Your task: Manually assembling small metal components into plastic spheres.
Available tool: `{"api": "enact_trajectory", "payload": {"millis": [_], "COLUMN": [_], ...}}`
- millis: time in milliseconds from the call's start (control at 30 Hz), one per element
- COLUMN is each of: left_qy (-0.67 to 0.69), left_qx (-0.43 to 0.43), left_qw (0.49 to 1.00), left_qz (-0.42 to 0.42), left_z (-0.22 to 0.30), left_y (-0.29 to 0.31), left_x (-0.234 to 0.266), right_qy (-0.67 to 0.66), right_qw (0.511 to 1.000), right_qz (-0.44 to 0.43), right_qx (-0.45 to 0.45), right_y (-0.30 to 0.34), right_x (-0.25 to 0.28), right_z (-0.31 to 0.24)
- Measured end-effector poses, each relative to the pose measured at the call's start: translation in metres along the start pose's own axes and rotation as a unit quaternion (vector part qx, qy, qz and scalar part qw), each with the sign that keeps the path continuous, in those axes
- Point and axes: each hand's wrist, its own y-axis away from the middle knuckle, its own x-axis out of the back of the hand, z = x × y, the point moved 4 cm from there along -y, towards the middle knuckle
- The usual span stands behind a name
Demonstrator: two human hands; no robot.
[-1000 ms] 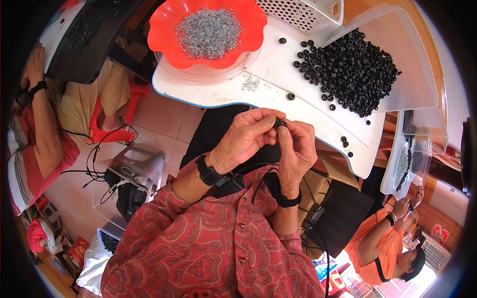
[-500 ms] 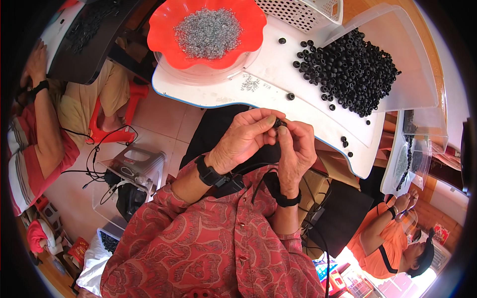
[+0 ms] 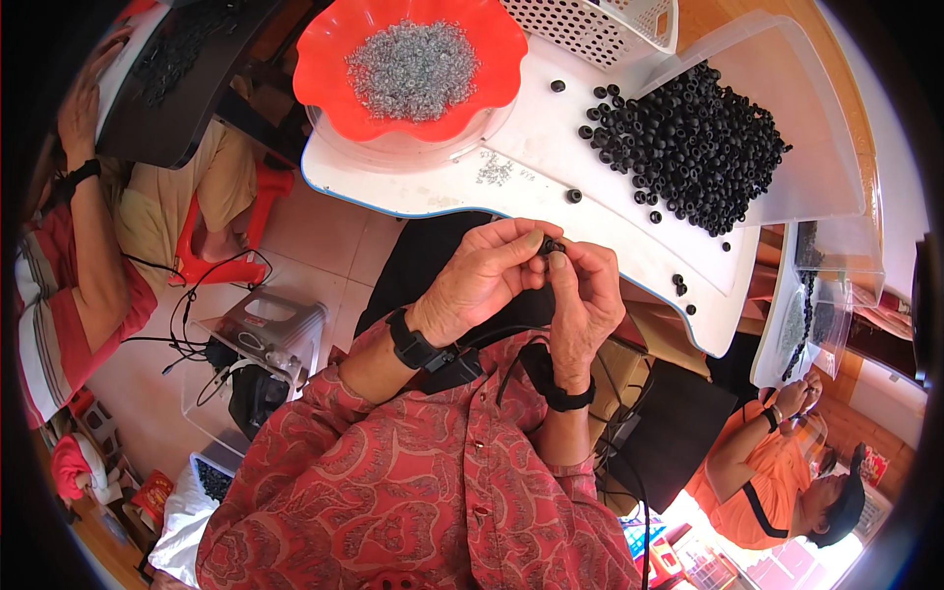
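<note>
Just off the near edge of the white table, my left hand and my right hand meet fingertip to fingertip. Between them they pinch a small round black part, mostly covered by the thumbs and fingers. Beyond the hands, a heap of small black rings spills from a tilted clear plastic bin. A single black ring lies on the table close to my fingers. To the left, a red wavy-rimmed bowl holds a pile of tiny clear pieces.
A white perforated basket stands at the table's back. Several clear bits lie scattered below the bowl. On the left, a seated person works at a dark table; at lower right is another person in orange. Cables hang by my right arm.
My hands stay nearly in place, still pinching the black part, with only slight finger movement. The person at the left has moved a hand up along the dark table's edge.
</note>
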Motion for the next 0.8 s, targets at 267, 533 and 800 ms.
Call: {"api": "enact_trajectory", "payload": {"millis": [267, 533, 800], "left_qy": [-0.002, -0.037, -0.089], "left_qx": [-0.001, -0.019, -0.051], "left_qw": [1.0, 0.999, 0.994], "left_qz": [0.001, 0.015, 0.024], "left_z": [0.001, 0.002, 0.007], "left_y": [0.001, 0.004, 0.006], "left_x": [-0.001, 0.002, 0.009], "right_qy": [0.008, 0.089, 0.122], "right_qw": [1.0, 0.994, 0.988], "right_qz": [-0.004, -0.018, -0.038], "right_qx": [-0.001, 0.068, 0.091], "right_y": [0.0, -0.001, -0.002], "right_x": [-0.001, -0.003, -0.005], "right_z": [-0.001, -0.009, -0.015]}}
